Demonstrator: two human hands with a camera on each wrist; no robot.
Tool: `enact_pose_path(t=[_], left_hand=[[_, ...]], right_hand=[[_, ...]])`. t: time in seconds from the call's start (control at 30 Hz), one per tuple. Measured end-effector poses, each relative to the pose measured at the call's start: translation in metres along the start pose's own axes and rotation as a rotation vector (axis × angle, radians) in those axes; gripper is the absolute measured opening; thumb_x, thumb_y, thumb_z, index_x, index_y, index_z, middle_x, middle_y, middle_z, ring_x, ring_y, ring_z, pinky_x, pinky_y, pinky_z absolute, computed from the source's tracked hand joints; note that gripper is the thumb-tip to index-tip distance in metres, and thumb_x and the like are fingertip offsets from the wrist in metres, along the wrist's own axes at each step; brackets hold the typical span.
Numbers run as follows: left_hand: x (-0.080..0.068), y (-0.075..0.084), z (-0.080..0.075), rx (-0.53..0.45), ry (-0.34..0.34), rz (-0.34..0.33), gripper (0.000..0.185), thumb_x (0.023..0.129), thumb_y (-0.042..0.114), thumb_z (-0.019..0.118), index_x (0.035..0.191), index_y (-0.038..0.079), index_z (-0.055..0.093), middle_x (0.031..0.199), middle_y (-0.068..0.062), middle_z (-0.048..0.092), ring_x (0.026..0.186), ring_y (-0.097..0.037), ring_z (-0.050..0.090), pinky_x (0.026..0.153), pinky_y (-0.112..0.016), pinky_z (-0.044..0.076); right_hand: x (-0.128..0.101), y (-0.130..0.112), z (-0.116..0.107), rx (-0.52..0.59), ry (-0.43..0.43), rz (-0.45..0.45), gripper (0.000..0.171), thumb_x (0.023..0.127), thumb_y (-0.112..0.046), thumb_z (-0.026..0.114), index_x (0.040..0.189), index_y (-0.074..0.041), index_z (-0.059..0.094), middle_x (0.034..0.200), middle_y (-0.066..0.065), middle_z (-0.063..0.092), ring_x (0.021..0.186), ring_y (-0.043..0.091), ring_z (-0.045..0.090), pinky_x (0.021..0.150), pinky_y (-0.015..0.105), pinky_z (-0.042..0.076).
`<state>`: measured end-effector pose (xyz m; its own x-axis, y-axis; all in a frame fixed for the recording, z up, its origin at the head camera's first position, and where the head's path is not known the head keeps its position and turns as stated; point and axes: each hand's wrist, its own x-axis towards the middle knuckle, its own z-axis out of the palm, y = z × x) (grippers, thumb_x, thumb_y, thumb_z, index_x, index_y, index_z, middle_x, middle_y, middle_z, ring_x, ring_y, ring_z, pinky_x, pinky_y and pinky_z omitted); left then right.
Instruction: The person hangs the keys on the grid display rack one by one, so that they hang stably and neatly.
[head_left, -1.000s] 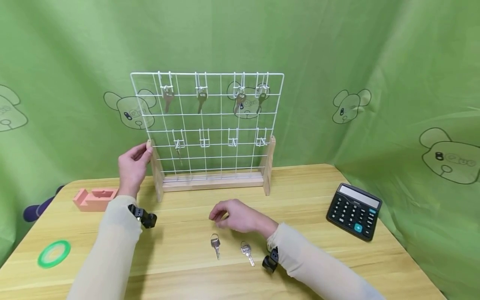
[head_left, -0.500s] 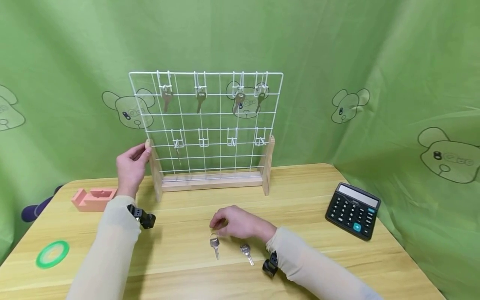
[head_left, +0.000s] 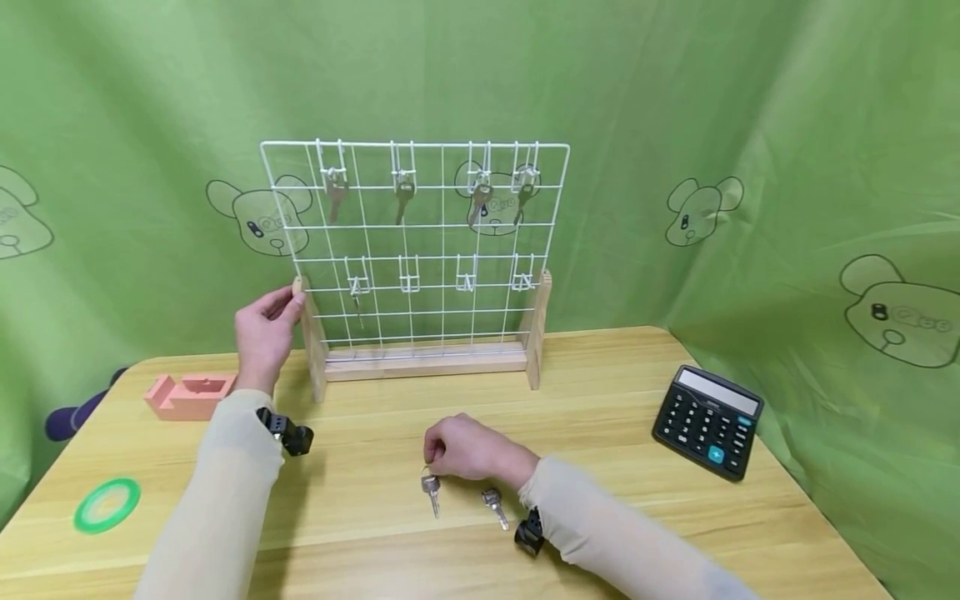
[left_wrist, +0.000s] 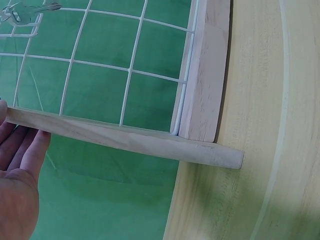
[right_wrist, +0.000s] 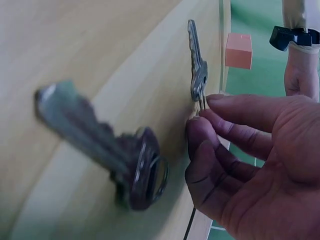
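My left hand (head_left: 264, 337) holds the top of the left wooden upright (head_left: 312, 350) of a white wire grid rack (head_left: 442, 242); the left wrist view shows thumb and fingers on either side of that wood (left_wrist: 125, 137). Low over the table, my right hand (head_left: 468, 448) pinches the small ring of a silver key (head_left: 431, 493). In the right wrist view this key (right_wrist: 197, 67) points away from the thumb and fingertips, its ring partly hidden between them. A second key (head_left: 494, 507) with a ring lies just right of it, large and blurred in the right wrist view.
Several keys (head_left: 405, 196) hang from the rack's upper hooks, one (head_left: 357, 307) from the lower left hook. Other lower hooks (head_left: 467, 282) carry no key. A pink tape dispenser (head_left: 187, 398), green tape roll (head_left: 107, 505) and black calculator (head_left: 708, 423) sit around the table (head_left: 360, 533).
My right hand has moved slightly toward me, down onto the left key's ring, and its fingers have closed on it. The left hand has stayed on the upright.
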<state>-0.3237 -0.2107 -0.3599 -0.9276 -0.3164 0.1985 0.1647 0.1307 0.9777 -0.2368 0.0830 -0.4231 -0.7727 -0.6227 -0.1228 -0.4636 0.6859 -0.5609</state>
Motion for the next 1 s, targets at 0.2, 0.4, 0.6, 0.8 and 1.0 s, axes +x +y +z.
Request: enact_pose_path(t=[0.2, 0.4, 0.6, 0.8, 1.0], left_hand=[[-0.001, 0.001, 0.001, 0.002, -0.001, 0.003, 0.044, 0.096, 0.021, 0.066, 0.134, 0.003, 0.057, 0.134, -0.017, 0.058, 0.118, -0.023, 0.059, 0.094, -0.022, 0.051], [-0.002, 0.001, 0.003, 0.003, -0.009, 0.002, 0.043, 0.096, 0.019, 0.066, 0.135, 0.003, 0.056, 0.134, -0.017, 0.058, 0.118, -0.023, 0.058, 0.095, -0.022, 0.05], [-0.002, 0.001, 0.002, -0.002, 0.003, 0.007, 0.043, 0.096, 0.02, 0.066, 0.134, 0.003, 0.057, 0.134, -0.018, 0.058, 0.118, -0.024, 0.058, 0.095, -0.022, 0.051], [-0.001, -0.001, 0.003, -0.023, 0.023, 0.012, 0.041, 0.096, 0.017, 0.066, 0.133, 0.001, 0.058, 0.133, -0.02, 0.058, 0.117, -0.024, 0.06, 0.094, -0.022, 0.051], [-0.002, -0.001, 0.003, -0.027, 0.027, 0.012, 0.041, 0.095, 0.016, 0.066, 0.132, 0.0, 0.058, 0.133, -0.02, 0.058, 0.116, -0.024, 0.06, 0.094, -0.022, 0.051]], right_hand=[[0.003, -0.007, 0.003, -0.055, 0.033, 0.08, 0.021, 0.079, 0.004, 0.07, 0.072, -0.015, 0.063, 0.068, -0.008, 0.057, 0.06, 0.008, 0.051, 0.053, 0.02, 0.047], [0.003, -0.007, 0.003, -0.042, 0.02, 0.1, 0.023, 0.077, 0.005, 0.069, 0.071, -0.016, 0.063, 0.068, -0.008, 0.058, 0.061, 0.009, 0.052, 0.053, 0.021, 0.047], [0.002, -0.001, -0.002, 0.084, 0.01, 0.042, 0.023, 0.077, 0.01, 0.065, 0.08, -0.012, 0.066, 0.072, -0.005, 0.06, 0.062, 0.01, 0.054, 0.056, 0.022, 0.05], [0.0, 0.002, -0.009, 0.185, 0.046, -0.021, 0.022, 0.078, 0.013, 0.064, 0.084, -0.008, 0.067, 0.072, -0.003, 0.061, 0.062, 0.011, 0.057, 0.058, 0.023, 0.054], [0.0, 0.003, -0.016, 0.266, 0.067, -0.018, 0.015, 0.081, 0.009, 0.066, 0.086, -0.006, 0.068, 0.078, 0.007, 0.064, 0.067, 0.013, 0.059, 0.062, 0.025, 0.056]])
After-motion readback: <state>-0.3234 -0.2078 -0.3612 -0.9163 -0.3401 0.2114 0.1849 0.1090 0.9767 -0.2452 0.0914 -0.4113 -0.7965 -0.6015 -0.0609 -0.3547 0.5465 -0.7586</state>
